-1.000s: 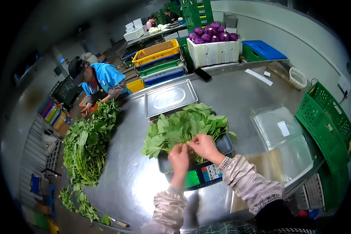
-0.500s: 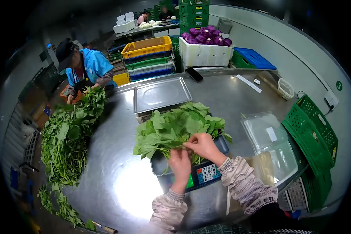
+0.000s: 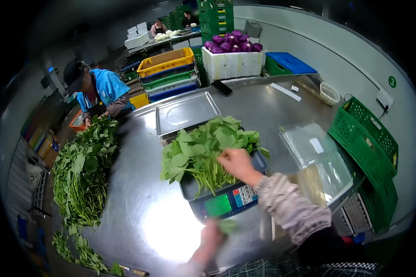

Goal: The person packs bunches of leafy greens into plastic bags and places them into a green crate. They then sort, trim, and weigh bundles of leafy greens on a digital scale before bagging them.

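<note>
A bunch of leafy greens (image 3: 203, 147) lies on the dark tray of a digital scale (image 3: 224, 203), stems toward me. My right hand (image 3: 239, 164) is over the right side of the bunch, its fingers bent together at the stems; whether they grip anything is hidden. Below the scale, near the table's front edge, my left hand (image 3: 212, 233) is smeared by motion, closed on a loose green leaf (image 3: 227, 225). An empty metal tray (image 3: 187, 113) sits just behind the greens.
A large heap of greens (image 3: 83, 180) covers the left of the metal table (image 3: 138, 198), with a knife (image 3: 136, 271) in front. Plastic bags (image 3: 316, 147) and green crates (image 3: 365, 143) are at right. Behind stand stacked crates (image 3: 166, 67) and purple cabbages (image 3: 233, 42). A co-worker (image 3: 101, 94) handles greens.
My left hand has left the bunch and moved down toward me with a leaf. My right hand stays at the bunch, now apart from the left. The view has shifted slightly.
</note>
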### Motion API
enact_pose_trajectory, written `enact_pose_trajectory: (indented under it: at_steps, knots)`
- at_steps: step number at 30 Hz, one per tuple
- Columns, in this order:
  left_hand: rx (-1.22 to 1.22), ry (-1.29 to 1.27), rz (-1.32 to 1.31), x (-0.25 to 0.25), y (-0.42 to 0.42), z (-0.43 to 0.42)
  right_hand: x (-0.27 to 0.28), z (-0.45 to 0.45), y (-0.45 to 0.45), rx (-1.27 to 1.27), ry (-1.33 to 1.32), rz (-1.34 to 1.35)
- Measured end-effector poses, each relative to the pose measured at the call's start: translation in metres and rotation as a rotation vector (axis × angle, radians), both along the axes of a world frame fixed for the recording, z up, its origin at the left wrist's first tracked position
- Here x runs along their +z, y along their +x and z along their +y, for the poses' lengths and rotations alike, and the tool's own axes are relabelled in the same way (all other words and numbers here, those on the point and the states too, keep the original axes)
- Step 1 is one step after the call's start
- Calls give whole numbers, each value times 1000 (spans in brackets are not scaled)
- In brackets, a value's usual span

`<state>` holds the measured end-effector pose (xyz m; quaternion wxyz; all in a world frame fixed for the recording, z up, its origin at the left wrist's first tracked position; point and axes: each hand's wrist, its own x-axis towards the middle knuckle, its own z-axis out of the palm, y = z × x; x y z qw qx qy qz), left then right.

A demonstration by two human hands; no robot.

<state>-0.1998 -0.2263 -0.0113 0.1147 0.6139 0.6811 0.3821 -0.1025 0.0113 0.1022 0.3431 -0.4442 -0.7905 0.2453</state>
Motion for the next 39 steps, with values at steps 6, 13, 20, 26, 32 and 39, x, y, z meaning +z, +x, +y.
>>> enact_pose_trajectory:
  at_steps: [6,13,20,26,32,39]
  knots:
    - [853,24,408,-80,-217,-174,-52,-79,254,-465,293,-284]
    - [603,-170,-465,2,-149,-95,-146,-94,429,-611,-673,-222]
    - [354,-249,-394,82,-110,17,-46,-63,307,-340,-113,-108]
    - [197,-387,-641,94,-95,98,-11,-23,183,9,-844,255]
    - [220,-487,-727,86,-81,176,-35,38,65,98,-961,199]
    - [121,-499,-962,70,-73,216,-52,61,12,413,-1261,472]
